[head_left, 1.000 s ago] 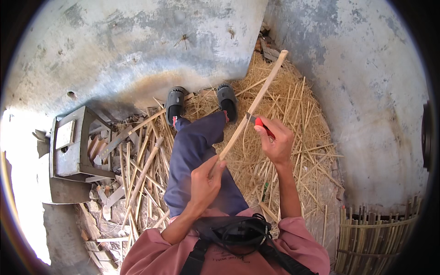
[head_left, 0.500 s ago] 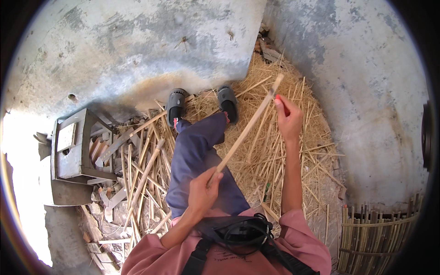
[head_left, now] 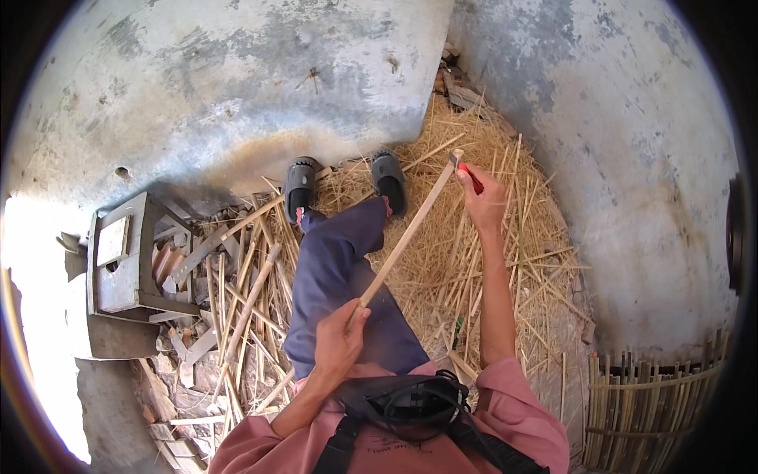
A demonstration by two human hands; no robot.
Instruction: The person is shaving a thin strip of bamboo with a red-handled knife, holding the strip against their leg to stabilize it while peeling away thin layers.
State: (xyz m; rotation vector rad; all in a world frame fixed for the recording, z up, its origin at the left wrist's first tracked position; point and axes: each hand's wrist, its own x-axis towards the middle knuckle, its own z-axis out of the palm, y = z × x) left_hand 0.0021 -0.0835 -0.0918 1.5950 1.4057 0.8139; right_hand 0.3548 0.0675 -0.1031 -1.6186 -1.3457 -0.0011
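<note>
A long, pale bamboo strip [head_left: 410, 237] slants up and away to the right across my lap. Its near end is gripped by my left hand [head_left: 338, 340], fingers closed round it. My right hand [head_left: 485, 204] is wrapped round the red handle of a small knife [head_left: 471, 177]. The knife's dark blade lies against the strip close to its far end, though the blade is small and partly hidden by the strip. My right fingers sit on the handle, beside the strip.
Straw-like shavings [head_left: 442, 197] and loose strips cover the floor ahead and right. Bamboo sticks [head_left: 251, 304] and rubble lie left, next to a wooden box frame [head_left: 126, 261]. A bamboo slat panel [head_left: 647, 411] stands lower right. Grey walls [head_left: 616, 158] close in ahead and right.
The knife and my right hand have moved slightly left and down. The strip has shifted left and toward me, and the blade now sits nearer its far end.
</note>
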